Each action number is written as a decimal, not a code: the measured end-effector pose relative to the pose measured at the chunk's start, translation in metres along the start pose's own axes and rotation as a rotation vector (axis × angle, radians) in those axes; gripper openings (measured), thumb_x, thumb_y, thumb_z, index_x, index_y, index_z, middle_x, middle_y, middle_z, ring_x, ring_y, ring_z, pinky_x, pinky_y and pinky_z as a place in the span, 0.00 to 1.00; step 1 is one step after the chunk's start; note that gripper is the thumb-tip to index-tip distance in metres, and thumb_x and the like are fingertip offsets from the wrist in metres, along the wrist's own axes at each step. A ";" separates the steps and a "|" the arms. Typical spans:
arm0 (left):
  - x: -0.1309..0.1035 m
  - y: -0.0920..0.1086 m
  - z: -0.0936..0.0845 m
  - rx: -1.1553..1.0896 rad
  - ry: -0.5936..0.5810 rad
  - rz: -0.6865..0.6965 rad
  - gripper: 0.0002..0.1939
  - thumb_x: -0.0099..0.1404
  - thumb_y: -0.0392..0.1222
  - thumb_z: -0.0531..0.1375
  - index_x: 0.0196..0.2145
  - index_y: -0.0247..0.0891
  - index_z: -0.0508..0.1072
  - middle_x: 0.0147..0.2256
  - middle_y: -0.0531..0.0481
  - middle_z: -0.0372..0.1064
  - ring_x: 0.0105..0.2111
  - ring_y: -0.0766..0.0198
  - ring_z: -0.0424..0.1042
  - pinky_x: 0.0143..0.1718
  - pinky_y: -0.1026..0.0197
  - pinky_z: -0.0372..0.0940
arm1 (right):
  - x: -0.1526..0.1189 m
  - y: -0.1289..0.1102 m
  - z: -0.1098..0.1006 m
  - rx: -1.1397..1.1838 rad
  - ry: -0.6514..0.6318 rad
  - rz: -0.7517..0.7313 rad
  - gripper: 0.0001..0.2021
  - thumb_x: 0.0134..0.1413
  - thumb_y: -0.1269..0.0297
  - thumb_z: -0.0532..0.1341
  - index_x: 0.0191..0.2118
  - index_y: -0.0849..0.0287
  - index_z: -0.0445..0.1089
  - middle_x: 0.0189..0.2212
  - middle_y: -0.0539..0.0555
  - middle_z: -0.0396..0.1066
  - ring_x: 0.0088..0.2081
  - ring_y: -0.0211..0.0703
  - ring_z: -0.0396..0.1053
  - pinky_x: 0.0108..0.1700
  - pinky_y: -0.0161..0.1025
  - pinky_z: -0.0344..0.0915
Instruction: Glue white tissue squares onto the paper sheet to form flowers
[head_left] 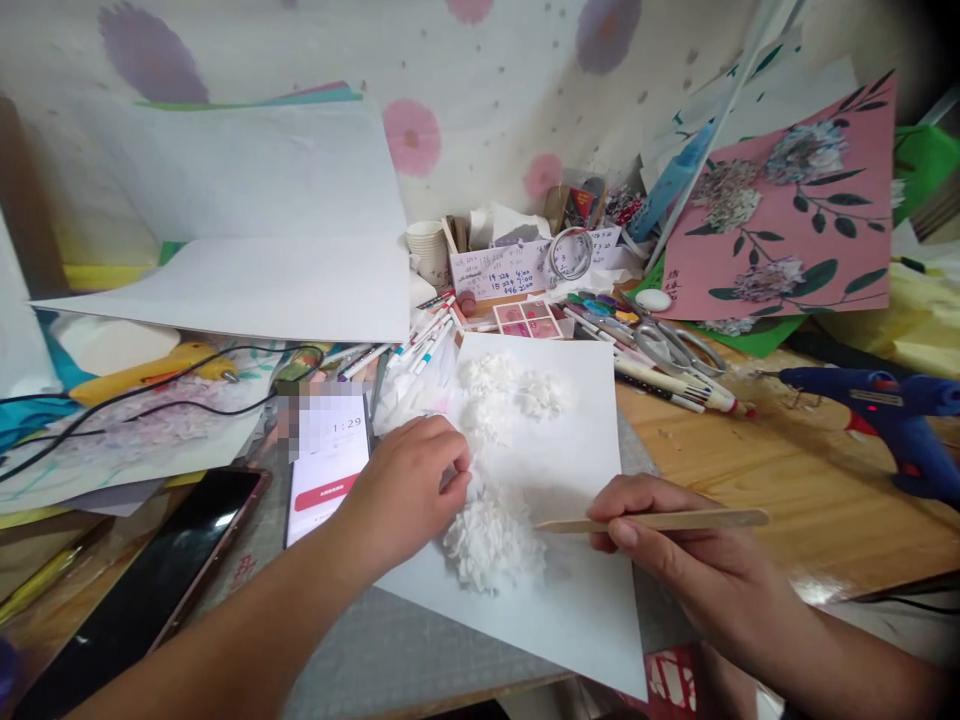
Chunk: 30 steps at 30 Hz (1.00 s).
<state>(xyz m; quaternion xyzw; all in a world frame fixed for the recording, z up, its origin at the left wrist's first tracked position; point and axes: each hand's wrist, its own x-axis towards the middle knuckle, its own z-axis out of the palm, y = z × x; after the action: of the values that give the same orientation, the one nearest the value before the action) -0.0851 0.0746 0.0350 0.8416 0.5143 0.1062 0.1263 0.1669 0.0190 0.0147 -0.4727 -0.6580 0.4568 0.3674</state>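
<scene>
A sheet of white paper (577, 430) lies before me with several fluffy white ruffled clusters on it, like paper flowers. The largest cluster (491, 545) is nearest to me, and smaller ones (487, 375) sit toward the top. My left hand (416, 485) is at the sheet's left side, just above the largest cluster. Its fingers are curled together in a pinch; what they hold, if anything, is hidden. Between the thumb and fingers of my right hand (667, 545) is a flat wooden craft stick (705, 519), its tip close to the largest cluster's right side.
At left lie a lit phone (330, 470), a dark phone (157, 570) and a yellow glue gun (154, 372) with a black cable. A blue glue gun (877, 400) rests at right. Scissors (675, 345), pens and a palette (529, 320) crowd behind the sheet. A pink flower picture (817, 230) leans at back right.
</scene>
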 end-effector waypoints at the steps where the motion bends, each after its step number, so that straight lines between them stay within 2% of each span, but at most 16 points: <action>1: -0.001 0.000 0.000 -0.010 0.021 0.005 0.04 0.59 0.32 0.54 0.29 0.38 0.67 0.33 0.51 0.64 0.36 0.61 0.64 0.38 0.58 0.59 | -0.001 0.000 0.000 0.001 -0.008 -0.003 0.10 0.60 0.56 0.56 0.37 0.54 0.72 0.29 0.52 0.71 0.32 0.42 0.70 0.34 0.37 0.66; 5: -0.006 0.007 -0.004 -0.078 0.082 0.114 0.06 0.63 0.33 0.54 0.37 0.39 0.69 0.38 0.50 0.64 0.40 0.60 0.64 0.42 0.57 0.59 | -0.003 -0.001 0.000 0.016 -0.012 -0.027 0.09 0.60 0.58 0.57 0.36 0.54 0.72 0.29 0.51 0.71 0.32 0.40 0.70 0.33 0.35 0.66; 8: -0.012 0.016 -0.005 -0.108 -0.034 0.264 0.07 0.64 0.35 0.54 0.38 0.42 0.71 0.41 0.50 0.63 0.43 0.60 0.62 0.45 0.56 0.58 | -0.002 -0.002 -0.001 0.030 -0.001 -0.043 0.08 0.60 0.59 0.57 0.36 0.54 0.72 0.30 0.51 0.72 0.33 0.40 0.70 0.33 0.35 0.66; 10: -0.015 0.021 -0.006 -0.103 -0.118 0.314 0.08 0.63 0.37 0.57 0.40 0.45 0.71 0.44 0.51 0.61 0.45 0.58 0.60 0.47 0.54 0.56 | -0.001 -0.003 -0.002 0.046 -0.001 -0.057 0.07 0.60 0.60 0.58 0.37 0.54 0.73 0.30 0.51 0.73 0.33 0.41 0.70 0.34 0.35 0.66; 13: -0.018 0.024 -0.007 -0.101 -0.180 0.326 0.09 0.62 0.38 0.60 0.41 0.46 0.71 0.45 0.51 0.61 0.45 0.57 0.59 0.47 0.54 0.56 | 0.000 -0.004 -0.002 0.059 -0.012 -0.055 0.07 0.59 0.62 0.58 0.37 0.54 0.73 0.30 0.51 0.73 0.33 0.40 0.71 0.35 0.35 0.67; 17: -0.019 0.024 -0.012 -0.107 -0.239 0.333 0.05 0.63 0.38 0.58 0.36 0.46 0.73 0.43 0.51 0.62 0.44 0.58 0.60 0.43 0.56 0.57 | 0.003 -0.006 -0.002 0.057 -0.016 -0.029 0.08 0.59 0.62 0.57 0.34 0.55 0.73 0.28 0.51 0.73 0.32 0.40 0.71 0.33 0.34 0.67; 20: -0.017 0.025 -0.016 -0.085 -0.276 0.348 0.05 0.62 0.38 0.58 0.34 0.46 0.74 0.43 0.52 0.63 0.43 0.58 0.60 0.42 0.57 0.57 | 0.005 -0.009 -0.002 0.036 -0.034 -0.077 0.07 0.58 0.65 0.58 0.35 0.54 0.73 0.29 0.51 0.74 0.32 0.39 0.72 0.32 0.33 0.67; 24: -0.016 0.025 -0.018 -0.075 -0.293 0.361 0.07 0.60 0.36 0.60 0.35 0.48 0.75 0.43 0.53 0.64 0.43 0.59 0.62 0.42 0.57 0.58 | 0.008 -0.012 -0.001 0.007 -0.075 -0.144 0.07 0.58 0.69 0.58 0.37 0.53 0.74 0.31 0.50 0.75 0.31 0.39 0.72 0.31 0.32 0.67; 30: -0.015 0.024 -0.020 -0.081 -0.302 0.407 0.09 0.61 0.35 0.58 0.36 0.47 0.75 0.49 0.54 0.65 0.48 0.57 0.61 0.47 0.56 0.60 | 0.010 -0.011 -0.004 -0.022 -0.113 -0.111 0.08 0.57 0.69 0.57 0.35 0.53 0.73 0.27 0.49 0.74 0.27 0.37 0.71 0.27 0.31 0.66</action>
<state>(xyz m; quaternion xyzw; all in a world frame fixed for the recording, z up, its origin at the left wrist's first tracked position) -0.0776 0.0525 0.0608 0.9284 0.3048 0.0231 0.2111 0.1648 0.0278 0.0268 -0.4130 -0.7077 0.4546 0.3491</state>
